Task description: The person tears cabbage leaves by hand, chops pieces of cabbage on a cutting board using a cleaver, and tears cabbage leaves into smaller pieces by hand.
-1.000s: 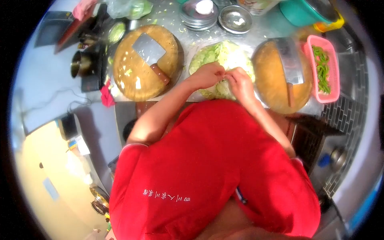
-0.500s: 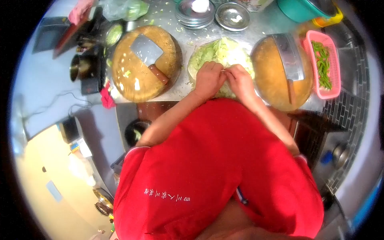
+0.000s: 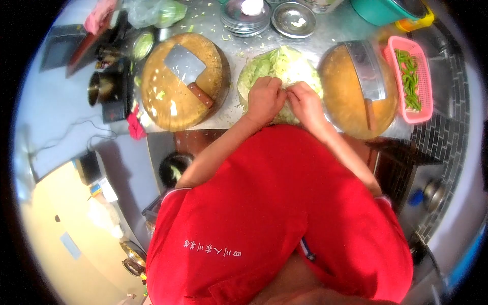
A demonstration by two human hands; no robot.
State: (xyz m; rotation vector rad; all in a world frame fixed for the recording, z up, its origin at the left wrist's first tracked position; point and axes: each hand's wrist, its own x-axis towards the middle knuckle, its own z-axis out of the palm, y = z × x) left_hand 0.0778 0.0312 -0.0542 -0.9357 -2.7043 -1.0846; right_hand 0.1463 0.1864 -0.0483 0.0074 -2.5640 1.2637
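My left hand [image 3: 265,96] and my right hand [image 3: 306,100] are close together in front of my red shirt [image 3: 274,203]. Both have curled, pinched fingers, and a small gap separates them. What the fingertips grip is too small to make out. Right beneath and beyond them is a heap of pale green shredded leaf vegetable [image 3: 279,66], like cabbage, in a see-through bag or container whose rim is hard to tell. My wrists and hands cover its near side.
Left stands a round chopping board [image 3: 157,109] with a cleaver [image 3: 185,63]; right, another board [image 3: 340,101] with a second cleaver [image 3: 366,71]. A pink basket [image 3: 428,91] holds green peppers [image 3: 409,79]. Behind are stacked metal plates [image 3: 244,25], another plate [image 3: 294,20] and a teal basin [image 3: 371,12].
My fingertips have drawn slightly apart; they nearly met before. The boards, cleavers and basket stay where they were, with only a slight shift of the whole view.
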